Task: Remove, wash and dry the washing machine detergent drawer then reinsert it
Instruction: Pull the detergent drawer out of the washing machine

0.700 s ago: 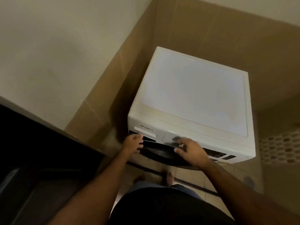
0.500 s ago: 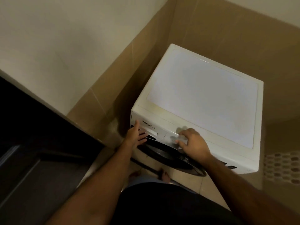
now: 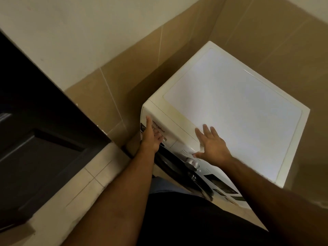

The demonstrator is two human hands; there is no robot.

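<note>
Left hand (image 3: 150, 137) lies flat, fingers out, on the drawer (image 3: 160, 132) front — seated in the washer (image 3: 230, 103). Right hand (image 3: 212, 148) spread open on the top edge, gripping nothing — dial (image 3: 191, 163) just below it.

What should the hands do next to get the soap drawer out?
Probably curl the left hand fingers under the drawer front and pull it outward. The drawer looks closed, the left hand already lies on it, and the right hand rests open on the washing machine top, likely steadying it.
</note>
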